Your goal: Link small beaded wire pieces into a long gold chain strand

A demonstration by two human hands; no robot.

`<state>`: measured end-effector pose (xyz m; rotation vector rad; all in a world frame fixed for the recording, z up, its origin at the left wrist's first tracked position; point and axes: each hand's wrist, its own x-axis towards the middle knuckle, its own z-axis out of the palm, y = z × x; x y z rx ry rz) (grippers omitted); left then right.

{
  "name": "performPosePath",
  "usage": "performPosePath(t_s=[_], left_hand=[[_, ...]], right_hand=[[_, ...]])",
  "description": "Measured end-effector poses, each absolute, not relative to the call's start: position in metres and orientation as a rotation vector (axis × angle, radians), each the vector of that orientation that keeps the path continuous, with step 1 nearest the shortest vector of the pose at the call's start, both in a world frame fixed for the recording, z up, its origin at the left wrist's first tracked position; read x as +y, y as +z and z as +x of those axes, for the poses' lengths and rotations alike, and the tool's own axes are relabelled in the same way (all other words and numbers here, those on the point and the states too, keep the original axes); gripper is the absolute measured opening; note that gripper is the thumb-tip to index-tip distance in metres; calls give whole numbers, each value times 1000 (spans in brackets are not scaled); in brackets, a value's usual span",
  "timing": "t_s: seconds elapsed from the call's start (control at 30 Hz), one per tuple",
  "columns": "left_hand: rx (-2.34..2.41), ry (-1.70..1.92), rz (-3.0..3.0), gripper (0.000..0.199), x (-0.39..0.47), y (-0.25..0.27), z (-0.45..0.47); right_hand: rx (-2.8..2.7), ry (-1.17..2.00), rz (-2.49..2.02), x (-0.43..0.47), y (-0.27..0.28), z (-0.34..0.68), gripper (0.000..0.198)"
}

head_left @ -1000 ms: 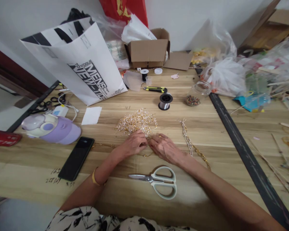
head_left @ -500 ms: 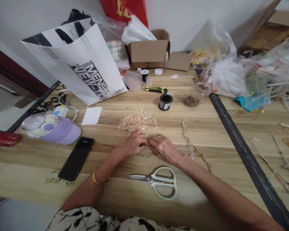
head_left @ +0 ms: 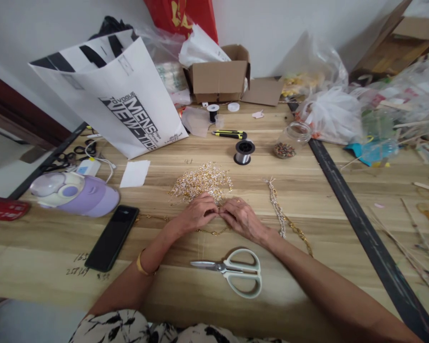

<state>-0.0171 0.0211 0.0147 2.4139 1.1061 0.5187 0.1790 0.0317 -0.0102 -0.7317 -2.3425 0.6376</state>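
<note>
- The fingers of the left hand [head_left: 200, 212] and the right hand [head_left: 243, 219] were bent inward, their tips held almost against each other; whether they were clamped on a piece could not be told, since the gap was too small and partly covered.
- A gold chain [head_left: 216, 233] was laid in a shallow curve on the table [head_left: 296, 290], just on the body side of both hands. Its ends were hidden by the hands, so a snag or tug could be caused by any sideways pull of either wrist.
- Loose pieces [head_left: 200, 180] were heaped right beyond the left hand's knuckles; they could be scattered by a forward slip of the fingers, or a small one could be lost in the pile if dropped.
- Open scissors [head_left: 243, 274] were placed nearer the body than the right hand, blades pointed leftward; the left forearm could be nicked if it were drawn back and across.
- Finished-looking strands [head_left: 281, 216] were stretched to the right of the right hand, partly beside its forearm, and could be dragged by an outward sweep.
- A spool [head_left: 244, 152] was stood farther beyond the right hand, well apart.
</note>
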Motion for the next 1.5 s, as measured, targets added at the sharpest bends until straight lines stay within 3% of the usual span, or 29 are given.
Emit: performPosePath(t_s=[0.37,0.9,1.5], left_hand=[[1186,653,2119,7,21,18,-14],[1179,756,1588,10,20,20,-8],[1229,735,1708,8,19,24,-9]], right_hand=[[-2189,884,-750,34,-8,180,10],[-2152,951,-800,37,-8,181,9],[-2094,920,-773,37,-13,182,13]])
